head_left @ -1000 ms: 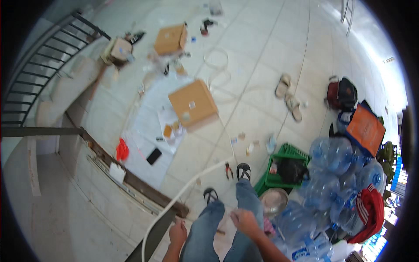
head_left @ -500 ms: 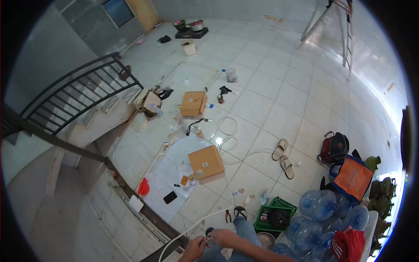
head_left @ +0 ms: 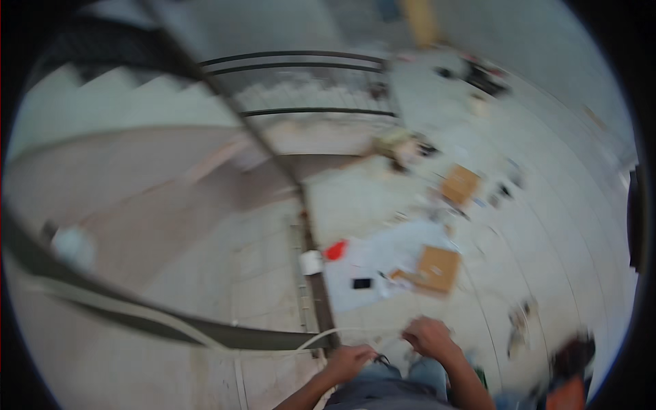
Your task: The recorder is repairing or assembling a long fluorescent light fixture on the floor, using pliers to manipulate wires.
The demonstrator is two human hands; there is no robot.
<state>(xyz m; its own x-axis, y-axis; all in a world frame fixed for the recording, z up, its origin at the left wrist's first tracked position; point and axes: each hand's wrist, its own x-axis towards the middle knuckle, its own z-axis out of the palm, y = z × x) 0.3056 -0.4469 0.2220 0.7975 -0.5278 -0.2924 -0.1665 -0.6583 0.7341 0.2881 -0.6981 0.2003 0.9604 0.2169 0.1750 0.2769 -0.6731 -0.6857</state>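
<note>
A pale white cable (head_left: pixel 184 329) runs from the far left along the dark railing toward my hands. My left hand (head_left: pixel 350 362) is closed in a pinch where a stretch of it reaches the fingers, though motion blur softens the grip. Up and to the right, my right hand (head_left: pixel 428 337) is closed on another part of the cable, which arcs between the railing and its fingertips. Both hands are above my lap, apart from each other.
A dark handrail (head_left: pixel 266 335) crosses at the left beside a stairwell. On the tiled floor lie a white sheet (head_left: pixel 352 298), a black phone (head_left: pixel 362 283), a red cloth (head_left: pixel 335 250) and cardboard boxes (head_left: pixel 441 266). Sandals (head_left: pixel 518 328) and bags (head_left: pixel 572 359) are to the right.
The view has swung left, bringing more of the stairwell and railing into sight. My hands, together before, have moved apart, with the cable stretched across between railing and right hand.
</note>
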